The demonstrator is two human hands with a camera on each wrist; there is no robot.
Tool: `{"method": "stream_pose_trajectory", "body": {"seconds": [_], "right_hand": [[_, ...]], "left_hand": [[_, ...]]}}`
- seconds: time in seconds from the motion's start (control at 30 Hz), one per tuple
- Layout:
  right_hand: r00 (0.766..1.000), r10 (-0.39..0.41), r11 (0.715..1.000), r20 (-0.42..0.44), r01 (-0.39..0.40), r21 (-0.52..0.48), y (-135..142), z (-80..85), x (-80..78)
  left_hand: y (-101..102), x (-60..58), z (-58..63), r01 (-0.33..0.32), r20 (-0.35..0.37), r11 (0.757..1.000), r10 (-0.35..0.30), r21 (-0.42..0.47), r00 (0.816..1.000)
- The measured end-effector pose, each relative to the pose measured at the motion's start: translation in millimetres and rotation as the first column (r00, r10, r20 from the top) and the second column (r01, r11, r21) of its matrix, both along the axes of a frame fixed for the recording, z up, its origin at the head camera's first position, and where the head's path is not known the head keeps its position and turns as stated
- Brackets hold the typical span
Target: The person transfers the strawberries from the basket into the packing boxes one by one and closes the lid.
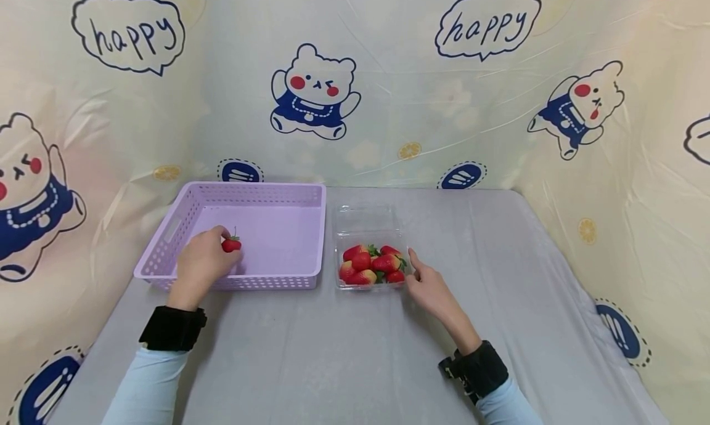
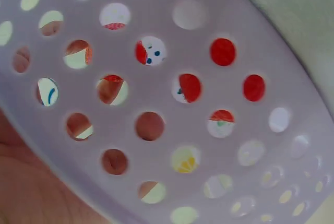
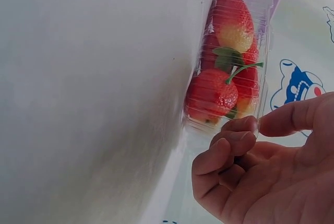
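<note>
My left hand (image 1: 207,257) pinches a red strawberry (image 1: 231,244) with a green leafy cap, inside the near left part of a lilac basket (image 1: 318,240). The left wrist view looks through the holes of the basket wall (image 2: 156,156), which hides much of that hand (image 2: 42,187); red patches of strawberry show through. With thumb and curled fingers, my right hand (image 1: 434,289) grips the right edge of a clear plastic box (image 1: 368,235). Several strawberries (image 1: 370,263) lie piled in it. In the right wrist view the right hand's fingertips (image 3: 244,125) are at the box's rim.
The box's clear lid (image 1: 364,217) stands open at the back. Basket and box sit side by side on a grey cloth-covered table (image 1: 310,351). A printed curtain (image 1: 388,105) with bears surrounds the table at the back and sides.
</note>
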State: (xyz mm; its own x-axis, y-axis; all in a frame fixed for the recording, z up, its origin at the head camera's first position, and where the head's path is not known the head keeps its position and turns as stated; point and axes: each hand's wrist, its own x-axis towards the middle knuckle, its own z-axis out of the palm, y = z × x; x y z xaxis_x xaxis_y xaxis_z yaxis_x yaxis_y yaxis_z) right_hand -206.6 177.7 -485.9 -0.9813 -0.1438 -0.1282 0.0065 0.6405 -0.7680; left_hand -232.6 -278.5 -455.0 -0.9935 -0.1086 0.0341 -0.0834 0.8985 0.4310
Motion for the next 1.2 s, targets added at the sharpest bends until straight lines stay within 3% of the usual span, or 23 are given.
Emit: {"method": "stream_pose_trajectory", "body": {"seconds": [0.63,0.83,1.2], "right_hand": [[1.0,-0.01,1.0,-0.001,0.01,-0.009,0,-0.8,1.2],[1.0,-0.003,1.0,0.0,0.003,-0.006,0,-0.9,1.2],[1.0,0.008,1.0,-0.01,-0.008,-0.007,1,-1.5,0.4]], "left_hand": [[34,14.1,15.4,0.035,-0.087,0.999,-0.036,-0.015,0.996],[42,17.0,12.9,0.046,-0.1,0.999,-0.048,-0.025,0.994],[54,18.0,8.8,0.097,-0.219,0.995,-0.097,-0.013,0.971]]}}
